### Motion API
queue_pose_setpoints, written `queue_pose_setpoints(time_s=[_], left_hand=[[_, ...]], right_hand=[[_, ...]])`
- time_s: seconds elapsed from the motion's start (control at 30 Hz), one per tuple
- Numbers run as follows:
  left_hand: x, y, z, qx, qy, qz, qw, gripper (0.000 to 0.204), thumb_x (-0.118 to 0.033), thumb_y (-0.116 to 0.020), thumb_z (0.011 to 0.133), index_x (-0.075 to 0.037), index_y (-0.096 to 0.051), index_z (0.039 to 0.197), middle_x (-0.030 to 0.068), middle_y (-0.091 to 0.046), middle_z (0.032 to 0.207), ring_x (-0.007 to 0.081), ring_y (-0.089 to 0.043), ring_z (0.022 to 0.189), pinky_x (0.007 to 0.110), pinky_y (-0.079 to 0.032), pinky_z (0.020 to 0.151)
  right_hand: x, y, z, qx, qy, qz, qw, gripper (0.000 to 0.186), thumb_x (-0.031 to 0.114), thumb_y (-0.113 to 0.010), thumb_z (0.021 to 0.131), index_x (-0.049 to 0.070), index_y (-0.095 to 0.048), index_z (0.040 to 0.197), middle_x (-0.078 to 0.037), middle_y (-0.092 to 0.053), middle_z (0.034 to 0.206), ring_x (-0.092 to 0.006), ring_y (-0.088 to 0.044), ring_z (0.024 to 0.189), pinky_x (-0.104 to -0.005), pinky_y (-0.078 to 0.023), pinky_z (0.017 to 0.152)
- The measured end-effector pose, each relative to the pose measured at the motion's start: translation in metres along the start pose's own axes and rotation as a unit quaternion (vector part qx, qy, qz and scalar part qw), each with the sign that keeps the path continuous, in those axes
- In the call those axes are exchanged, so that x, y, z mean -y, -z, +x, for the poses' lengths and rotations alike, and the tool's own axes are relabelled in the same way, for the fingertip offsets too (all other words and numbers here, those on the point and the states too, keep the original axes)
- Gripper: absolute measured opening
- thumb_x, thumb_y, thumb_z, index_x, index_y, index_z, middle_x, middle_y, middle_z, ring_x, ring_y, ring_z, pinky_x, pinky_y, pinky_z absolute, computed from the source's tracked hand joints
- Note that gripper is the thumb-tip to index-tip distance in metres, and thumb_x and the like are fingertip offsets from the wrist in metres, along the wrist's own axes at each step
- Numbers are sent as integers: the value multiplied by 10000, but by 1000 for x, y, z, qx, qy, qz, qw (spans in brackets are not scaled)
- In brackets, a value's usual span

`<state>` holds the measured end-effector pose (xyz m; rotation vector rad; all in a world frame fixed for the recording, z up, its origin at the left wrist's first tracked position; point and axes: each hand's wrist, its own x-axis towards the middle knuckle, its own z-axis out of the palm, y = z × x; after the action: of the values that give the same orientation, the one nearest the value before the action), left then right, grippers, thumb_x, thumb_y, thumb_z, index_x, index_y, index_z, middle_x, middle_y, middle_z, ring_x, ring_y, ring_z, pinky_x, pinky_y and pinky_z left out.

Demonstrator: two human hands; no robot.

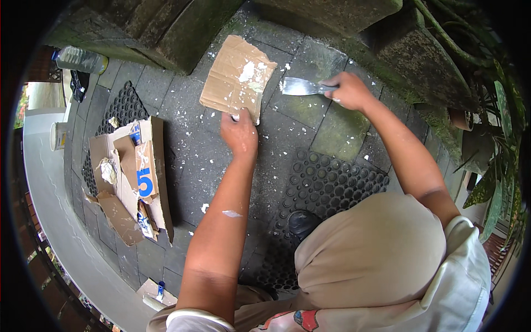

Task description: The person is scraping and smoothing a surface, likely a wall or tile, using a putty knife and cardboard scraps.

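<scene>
My left hand (pixel 240 135) grips cardboard (pixel 224 83), my right hand (pixel 351 91) a scraper (pixel 300 86); tilting could spill the flakes (pixel 247 71).

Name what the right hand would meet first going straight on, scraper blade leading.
Likely the cardboard sheet in the left hand; depth is unclear, so the scraper blade might miss it.

grey paved floor (pixel 188 166) | mossy stone blocks (pixel 206 34) | pale wall (pixel 48 166)

grey paved floor (pixel 193 182) here's littered with white flakes (pixel 205 208), plus bumpy black mats (pixel 337 180) and an opened-up cardboard box (pixel 158 166)
</scene>
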<state>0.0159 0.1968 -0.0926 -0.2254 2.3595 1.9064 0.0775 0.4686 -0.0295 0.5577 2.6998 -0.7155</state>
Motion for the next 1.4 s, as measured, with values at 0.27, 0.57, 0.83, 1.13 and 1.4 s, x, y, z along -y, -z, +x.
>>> queue_pose_setpoints(time_s=[0.27, 0.57, 0.83, 1.13, 1.4], left_hand=[[-3, -1, -5, -55, -26, 12, 998, 305, -176, -585, 848, 69, -616, 1026, 198, -693, 913, 293, -658, 826, 400, -491, 797], [7, 49, 2, -88, 28, -7, 996, 284, -142, -577, 861, 80, -608, 1036, 162, -682, 952, 219, -623, 842, 360, -480, 806], [3, 110, -48, -98, 59, -82, 990, 254, -98, -539, 882, 88, -598, 1045, 122, -657, 979, 178, -585, 870, 332, -466, 800], [29, 144, -75, -134, 116, -111, 978, 245, -108, -526, 896, 79, -588, 1040, 118, -644, 991, 176, -575, 895, 327, -457, 830], [65, 180, -77, -114, 86, 20, 990, 264, -138, -546, 872, 59, -622, 1031, 118, -680, 948, 182, -600, 856, 341, -473, 811]], right_hand=[[10, -35, 7, -35, -7, 20, 999, 372, 263, -695, 783, 155, -726, 1137, -198, -687, 1093, -369, -645, 1032, -411, -493, 951], [66, -48, 29, -20, 51, 23, 998, 406, 295, -686, 796, 172, -703, 1182, -187, -684, 1114, -380, -637, 1051, -416, -492, 948], [28, 11, 18, -25, 90, 105, 990, 411, 276, -733, 806, 171, -695, 1201, -149, -705, 1116, -297, -680, 988, -357, -490, 884], [-55, 25, 55, 39, 40, 103, 993, 400, 247, -724, 822, 142, -683, 1206, -162, -717, 1038, -230, -660, 899, -333, -475, 848], [-55, 36, 72, 116, 22, 195, 974, 342, 204, -714, 882, 149, -692, 1218, 25, -600, 666, -85, -431, 546, -275, -364, 517]])
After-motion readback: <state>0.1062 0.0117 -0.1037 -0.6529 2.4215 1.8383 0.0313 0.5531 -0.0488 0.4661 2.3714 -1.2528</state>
